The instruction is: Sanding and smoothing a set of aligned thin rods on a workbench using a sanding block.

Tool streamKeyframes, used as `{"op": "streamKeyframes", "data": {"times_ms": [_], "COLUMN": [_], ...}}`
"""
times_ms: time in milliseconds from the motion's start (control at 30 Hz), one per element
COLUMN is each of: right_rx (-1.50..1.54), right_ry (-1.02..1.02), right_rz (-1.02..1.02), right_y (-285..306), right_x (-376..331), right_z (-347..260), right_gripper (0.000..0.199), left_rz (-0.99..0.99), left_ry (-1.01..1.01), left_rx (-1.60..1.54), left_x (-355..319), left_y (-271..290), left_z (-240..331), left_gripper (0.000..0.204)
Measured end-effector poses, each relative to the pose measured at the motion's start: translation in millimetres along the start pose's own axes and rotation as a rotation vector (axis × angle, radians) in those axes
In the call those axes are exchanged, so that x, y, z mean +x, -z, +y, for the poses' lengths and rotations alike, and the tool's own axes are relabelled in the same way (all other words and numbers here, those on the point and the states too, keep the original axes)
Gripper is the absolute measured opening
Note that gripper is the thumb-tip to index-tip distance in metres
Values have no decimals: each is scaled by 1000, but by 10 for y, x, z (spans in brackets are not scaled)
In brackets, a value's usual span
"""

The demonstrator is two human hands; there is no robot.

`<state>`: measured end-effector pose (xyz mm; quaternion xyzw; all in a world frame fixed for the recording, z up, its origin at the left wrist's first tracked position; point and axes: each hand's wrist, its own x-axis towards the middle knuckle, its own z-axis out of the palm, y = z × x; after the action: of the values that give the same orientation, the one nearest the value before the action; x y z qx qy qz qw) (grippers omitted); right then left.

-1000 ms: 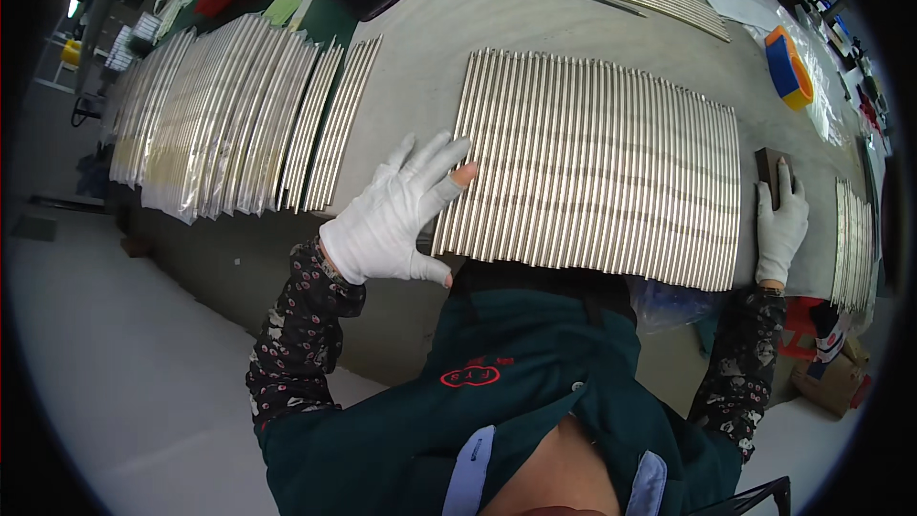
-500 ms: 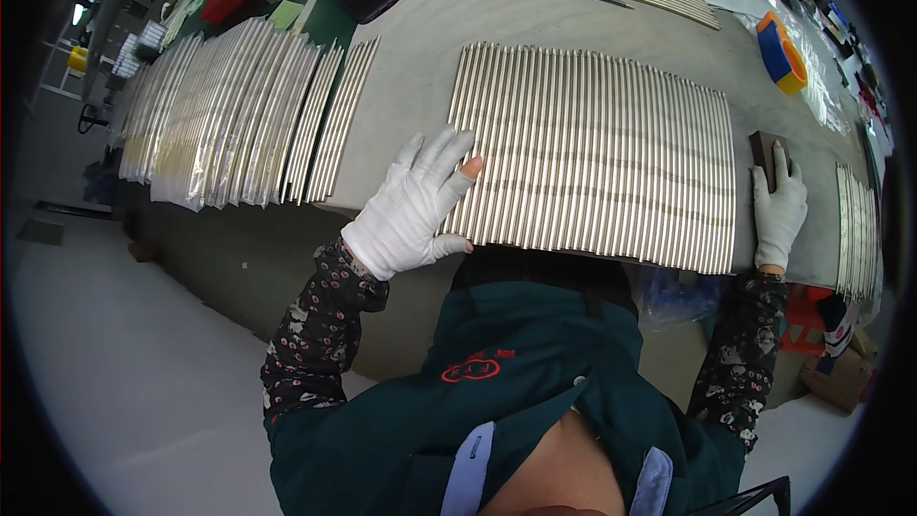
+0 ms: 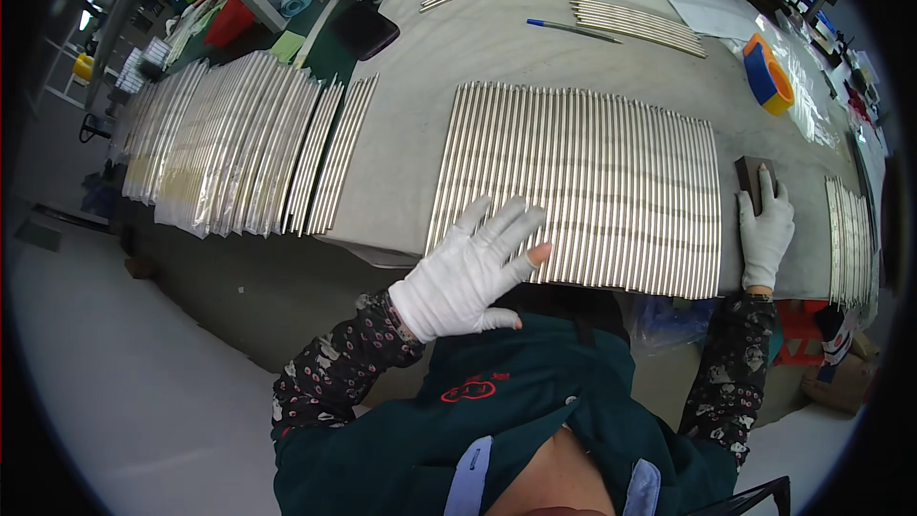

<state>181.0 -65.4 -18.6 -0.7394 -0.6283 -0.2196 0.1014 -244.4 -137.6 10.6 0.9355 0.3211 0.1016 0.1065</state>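
Many thin silvery metal rods (image 3: 583, 182) lie side by side in a wide row on the table in front of me. My left hand (image 3: 473, 272), in a white glove with bare thumb and fingertip parts, is spread over the near left end of that row, its fingers apart and nothing held. To the right of the row, my right hand (image 3: 767, 234), also gloved in white, grips a dark brown rectangular block (image 3: 750, 177) that rests on the table. Its fingers lie along the block's top and side.
Plastic-wrapped bundles of rods (image 3: 229, 148) line the left side. A smaller rod group (image 3: 847, 239) lies at the far right. Toward the back are a blue pen (image 3: 573, 31), more loose rods (image 3: 640, 24), a yellow-and-blue tape roll (image 3: 767, 76) and a black phone-like case (image 3: 366, 31).
My left hand has moved rightward and nearer, from the row's left edge to over its near left end. My right hand stays on the block. The whole view has shifted slightly.
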Motion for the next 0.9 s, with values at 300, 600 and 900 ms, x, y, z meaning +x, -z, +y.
{"op": "streamKeyframes", "data": {"times_ms": [300, 600, 900], "right_rx": [13, -59, 0], "right_ry": [12, -23, 234], "right_rz": [14, 113, 192], "right_y": [13, 145, 674], "right_x": [-10, -23, -12], "right_z": [-7, -90, -308], "right_gripper": [52, 52, 64], "left_rz": [56, 17, -60], "left_ry": [98, 153, 143], "left_rx": [-31, 2, 26], "left_x": [-34, -181, -181], "left_y": [-49, 29, 151], "left_z": [21, -47, -159], "left_gripper": [92, 92, 89]}}
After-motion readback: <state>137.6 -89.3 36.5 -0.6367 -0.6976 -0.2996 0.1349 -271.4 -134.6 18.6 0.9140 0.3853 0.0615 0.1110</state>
